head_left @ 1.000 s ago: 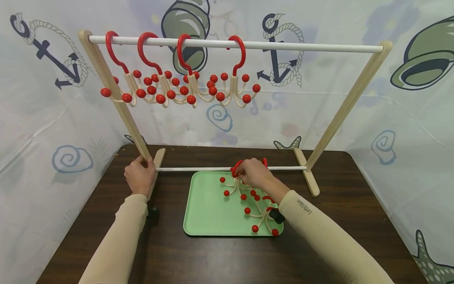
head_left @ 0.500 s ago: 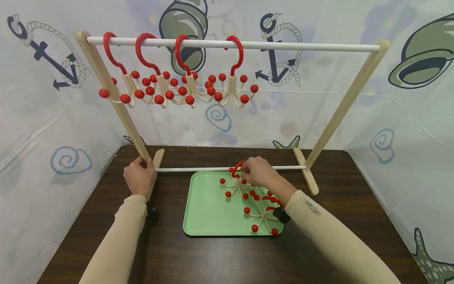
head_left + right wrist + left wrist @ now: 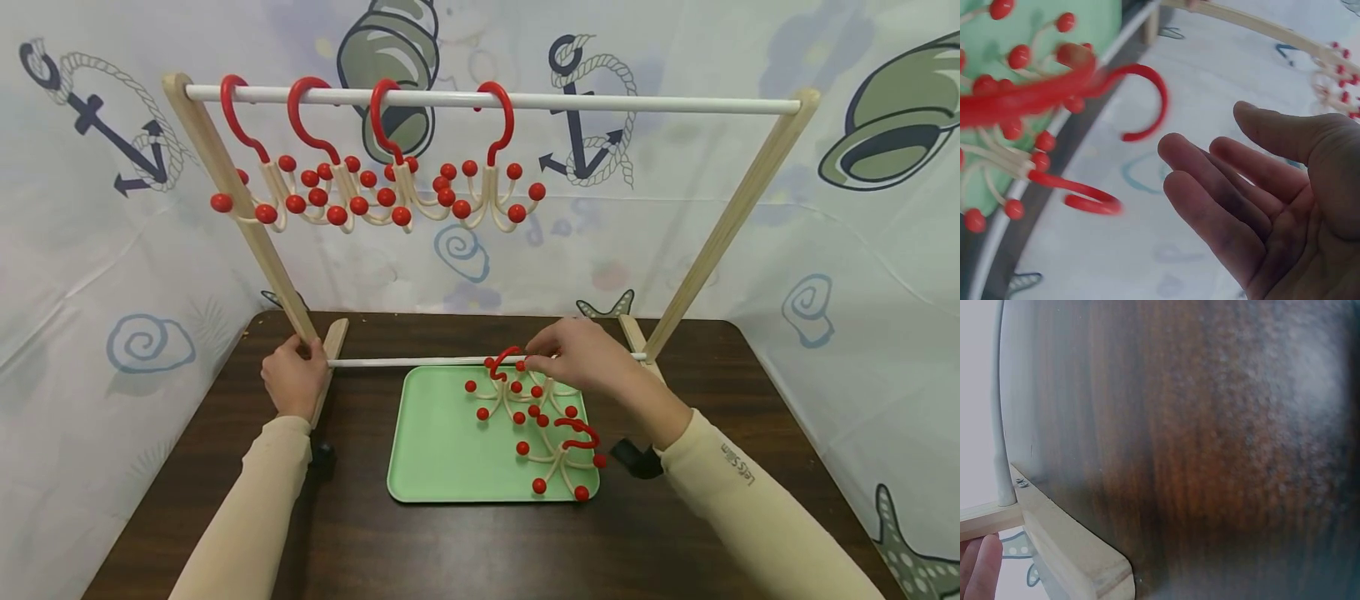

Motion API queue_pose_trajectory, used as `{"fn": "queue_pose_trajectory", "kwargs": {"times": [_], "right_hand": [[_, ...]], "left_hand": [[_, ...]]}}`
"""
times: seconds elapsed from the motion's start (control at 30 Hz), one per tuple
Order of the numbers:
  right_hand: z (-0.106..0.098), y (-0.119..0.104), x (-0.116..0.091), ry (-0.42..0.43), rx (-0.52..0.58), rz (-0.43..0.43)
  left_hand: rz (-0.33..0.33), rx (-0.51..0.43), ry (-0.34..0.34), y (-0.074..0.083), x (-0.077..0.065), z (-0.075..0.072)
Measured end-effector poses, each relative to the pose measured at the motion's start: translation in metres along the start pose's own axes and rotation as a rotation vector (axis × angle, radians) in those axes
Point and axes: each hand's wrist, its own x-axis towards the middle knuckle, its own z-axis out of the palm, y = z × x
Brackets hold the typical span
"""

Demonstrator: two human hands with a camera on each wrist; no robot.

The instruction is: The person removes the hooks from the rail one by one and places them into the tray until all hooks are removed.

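My left hand point(image 3: 295, 379) grips the foot of the rack's left wooden post point(image 3: 258, 237); in the left wrist view its fingertips point(image 3: 986, 565) lie against the wood. My right hand point(image 3: 588, 354) hovers over the back right of a green tray point(image 3: 427, 442), thumb and fingers apart with nothing between them. The tray carries several hangers with red hooks and cream arms tipped by red balls. One hanger point(image 3: 562, 451) lies at the front right, others behind it partly under the right hand. In the right wrist view a red hook point(image 3: 1163, 100) points toward the open fingers, apart from them.
Several like hangers point(image 3: 491, 179) hang from the left half of the rack's white top rod point(image 3: 645, 102). A lower white rod point(image 3: 405, 362) runs just behind the tray. The right post point(image 3: 731, 225) stands beyond the right hand on the dark wooden table point(image 3: 480, 550).
My right hand has left the red hook at the back of the tray and moved right, its fingers spreading. The hangers lie nearly where they were. My left hand stays on the post.
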Motion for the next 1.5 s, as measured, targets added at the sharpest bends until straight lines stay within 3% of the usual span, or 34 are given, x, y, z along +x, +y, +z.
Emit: {"fn": "queue_pose_trajectory", "kwargs": {"times": [0.13, 0.27, 0.43, 0.6, 0.7, 0.8, 1.0, 1.23, 1.5], "right_hand": [[-0.023, -0.006, -0.007, 0.025, 0.018, -0.005], [-0.045, -0.010, -0.009, 0.112, 0.045, -0.012], [-0.069, -0.020, -0.006, 0.317, 0.041, -0.038], [-0.087, -0.033, 0.006, 0.567, 0.056, -0.119], [-0.095, -0.039, 0.018, 0.639, 0.053, -0.157], [-0.103, -0.046, 0.033, 0.643, 0.007, -0.145], [-0.111, -0.054, 0.059, 0.563, -0.070, -0.079], [-0.115, -0.063, 0.080, 0.450, 0.000, 0.018], [-0.116, -0.063, 0.098, 0.383, 0.076, -0.026]], "left_hand": [[-0.005, -0.006, -0.005, 0.000, -0.001, 0.000], [-0.008, -0.009, -0.004, -0.002, -0.001, 0.001], [-0.002, -0.006, 0.000, -0.004, -0.002, 0.001], [0.001, 0.005, -0.003, -0.005, -0.004, 0.000], [-0.003, 0.011, -0.003, -0.006, -0.005, -0.001], [-0.007, 0.007, -0.002, -0.005, -0.005, -0.001], [-0.008, 0.011, -0.007, -0.003, -0.002, -0.001], [0.006, 0.007, 0.000, -0.002, 0.001, 0.001], [0.013, 0.002, 0.011, -0.003, 0.000, 0.001]]}}
